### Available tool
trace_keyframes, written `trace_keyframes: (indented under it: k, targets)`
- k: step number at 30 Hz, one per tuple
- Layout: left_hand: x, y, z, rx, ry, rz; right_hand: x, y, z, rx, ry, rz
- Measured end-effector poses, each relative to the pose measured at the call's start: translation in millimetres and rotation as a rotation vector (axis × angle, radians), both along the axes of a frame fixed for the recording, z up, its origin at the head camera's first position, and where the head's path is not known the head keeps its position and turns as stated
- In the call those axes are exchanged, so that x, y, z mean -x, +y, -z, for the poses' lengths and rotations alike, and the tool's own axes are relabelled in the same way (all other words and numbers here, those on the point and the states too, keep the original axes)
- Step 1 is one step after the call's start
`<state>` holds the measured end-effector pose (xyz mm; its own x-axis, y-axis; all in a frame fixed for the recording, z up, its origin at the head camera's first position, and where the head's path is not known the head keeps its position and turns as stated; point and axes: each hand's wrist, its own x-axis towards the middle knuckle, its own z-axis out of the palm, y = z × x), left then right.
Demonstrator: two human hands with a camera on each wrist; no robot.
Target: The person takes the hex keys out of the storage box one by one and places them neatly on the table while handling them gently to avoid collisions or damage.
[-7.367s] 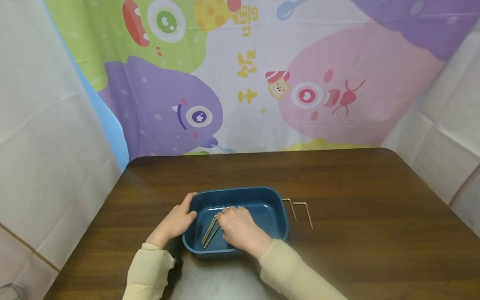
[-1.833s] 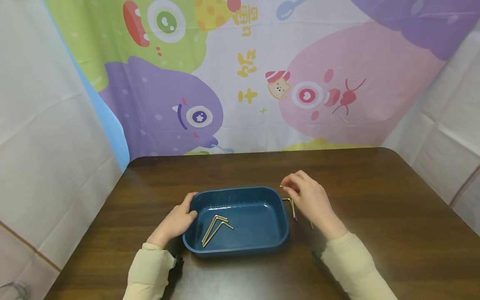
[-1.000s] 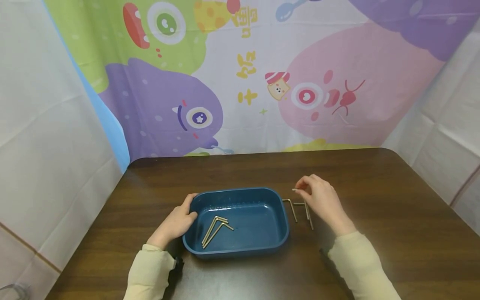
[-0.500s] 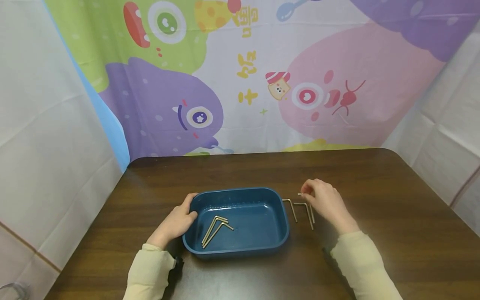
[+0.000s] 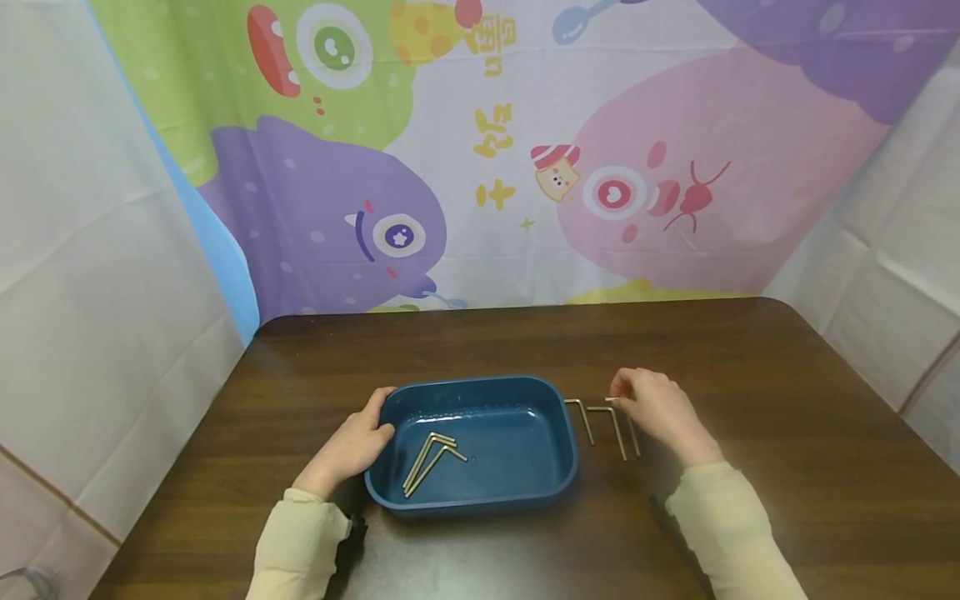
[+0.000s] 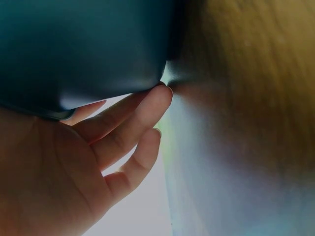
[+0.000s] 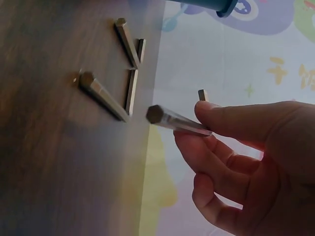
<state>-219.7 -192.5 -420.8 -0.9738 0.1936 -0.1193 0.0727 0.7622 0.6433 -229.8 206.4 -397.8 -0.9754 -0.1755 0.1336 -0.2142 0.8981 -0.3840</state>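
In the head view my left hand (image 5: 352, 442) grips the left end of a blue plastic box (image 5: 480, 505), thumb at the rim. The left wrist view shows its fingers (image 6: 155, 105) bent against the box's outer wall. My right hand (image 5: 663, 412) pinches an L-shaped hex key (image 7: 179, 123) between thumb and fingers, just above the table to the right of the box. Two more hex keys lie side by side, one (image 5: 587, 421) near the box and another (image 5: 618, 433) closer to the hand. Inside the box, at its left, rest several hex keys (image 5: 423, 471).
The box stands on a dark brown wooden table (image 5: 480, 342). Behind the table hangs a cartoon-printed cloth (image 5: 480, 250), and pale cloth panels (image 5: 97, 250) flank both sides.
Earlier the right hand was inside the box. Since then it has come out holding a hex key and moved rightward and nearer the table, past the two lying keys. The left hand stays put.
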Motion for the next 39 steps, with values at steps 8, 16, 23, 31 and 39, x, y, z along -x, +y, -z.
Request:
trace_keyframes:
  k: [8, 16, 23, 31, 39]
  targets:
    - [-0.5, 0, -0.4, -0.006, -0.013, 0.0, 1.4, 4, 4.2, -0.018, -0.064, 0.008]
    - [-0.8, 0, -1.0, -0.001, -0.008, -0.004, 2.8, 8, 6.2, -0.038, -0.106, 0.029]
    - [-0.5, 0, -1.4, -0.003, -0.017, -0.002, 3.6, 12, 8.9, -0.034, -0.156, 0.043]
    - [0.8, 1, -0.9, 0.008, -0.014, 0.0, 5.1, 16, 14.4, -0.036, -0.166, 0.051]
    - [-0.2, 0, -1.2, 0.012, -0.011, 0.004, 5.3, 17, 17.5, -0.037, -0.19, 0.063]
